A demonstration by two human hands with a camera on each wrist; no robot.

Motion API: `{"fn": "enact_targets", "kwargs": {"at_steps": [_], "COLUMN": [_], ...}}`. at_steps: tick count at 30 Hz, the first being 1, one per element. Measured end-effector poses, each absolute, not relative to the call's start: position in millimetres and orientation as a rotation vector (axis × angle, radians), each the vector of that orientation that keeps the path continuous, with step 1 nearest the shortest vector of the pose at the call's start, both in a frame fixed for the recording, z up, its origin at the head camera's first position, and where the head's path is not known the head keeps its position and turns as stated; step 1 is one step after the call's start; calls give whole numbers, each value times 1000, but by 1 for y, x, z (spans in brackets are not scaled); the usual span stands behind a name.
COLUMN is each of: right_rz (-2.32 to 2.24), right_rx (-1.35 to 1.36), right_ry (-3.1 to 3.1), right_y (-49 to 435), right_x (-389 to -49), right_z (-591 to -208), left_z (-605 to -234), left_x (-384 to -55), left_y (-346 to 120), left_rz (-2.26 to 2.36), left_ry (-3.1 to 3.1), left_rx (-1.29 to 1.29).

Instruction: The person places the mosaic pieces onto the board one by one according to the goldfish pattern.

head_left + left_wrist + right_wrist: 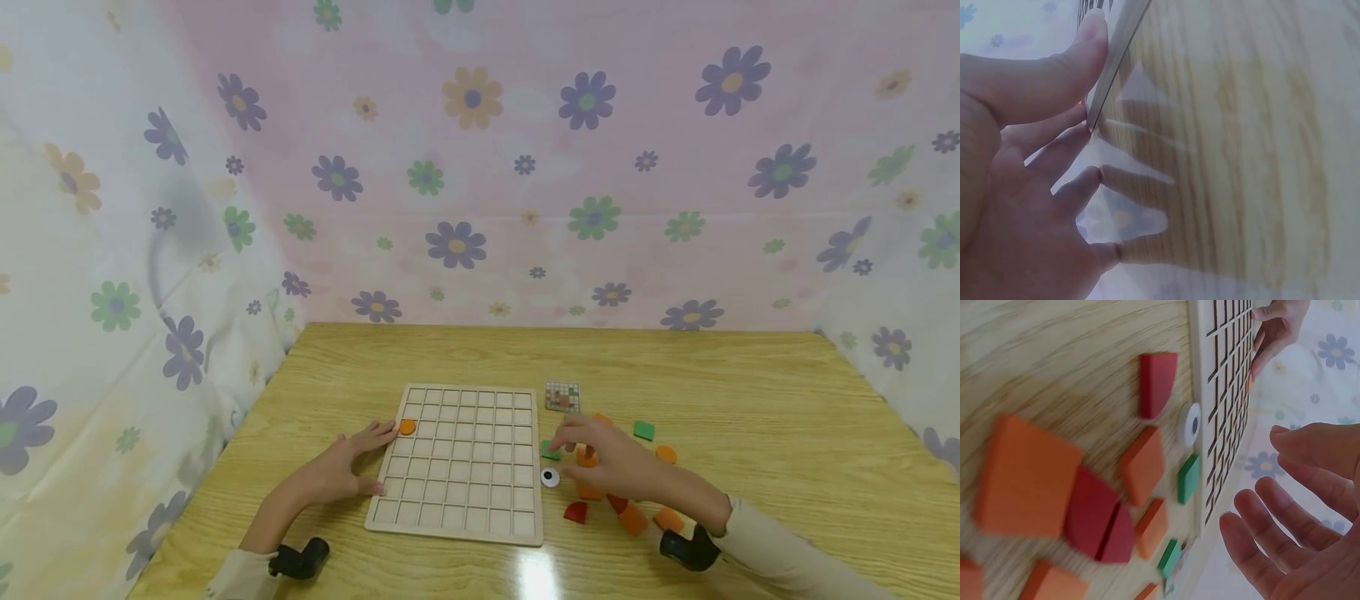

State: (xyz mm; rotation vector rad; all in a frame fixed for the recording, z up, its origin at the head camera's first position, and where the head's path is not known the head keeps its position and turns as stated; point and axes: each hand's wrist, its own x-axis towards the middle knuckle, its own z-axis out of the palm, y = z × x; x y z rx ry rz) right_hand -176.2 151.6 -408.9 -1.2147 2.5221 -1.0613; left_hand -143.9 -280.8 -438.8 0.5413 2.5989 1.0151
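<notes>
A pale wooden grid board (pixel 462 538) lies on the table, with an orange disc (pixel 407 427) in a cell at its left edge. My left hand (pixel 336 471) rests against that edge, fingers spread; in the left wrist view the thumb (pixel 1093 40) lies along the board's side. My right hand (pixel 617 460) hovers over scattered pieces right of the board, its fingers loosely bent and nothing between them. Nearest to its fingertips are a green piece (pixel 551 450) and a white eye disc (pixel 550 477). Other pieces under the hand are partly hidden.
A small pattern card (pixel 562 396) lies beside the board's far right corner. Around the right hand are a red quarter-round piece (pixel 576 512), orange squares (pixel 633 520), another green piece (pixel 643 430) and an orange disc (pixel 666 454). Flowered cloth (pixel 525 192) hangs behind the table.
</notes>
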Motion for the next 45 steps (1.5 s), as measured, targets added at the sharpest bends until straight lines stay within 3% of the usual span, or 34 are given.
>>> {"fn": "enact_targets", "kwargs": {"at_steps": [28,45], "right_rz": [-1026,-1051], "right_rx": [-1223,-1080], "right_ry": [2896,2817], "right_y": [260,286], "right_x": [-181,-184], "right_z": [-425,-453], "left_z": [-438,-438], "left_x": [-143,-144], "left_y": [-284,-281], "left_rz": [1002,976], "left_ry": [2595,2592], "left_rx": [567,584]}}
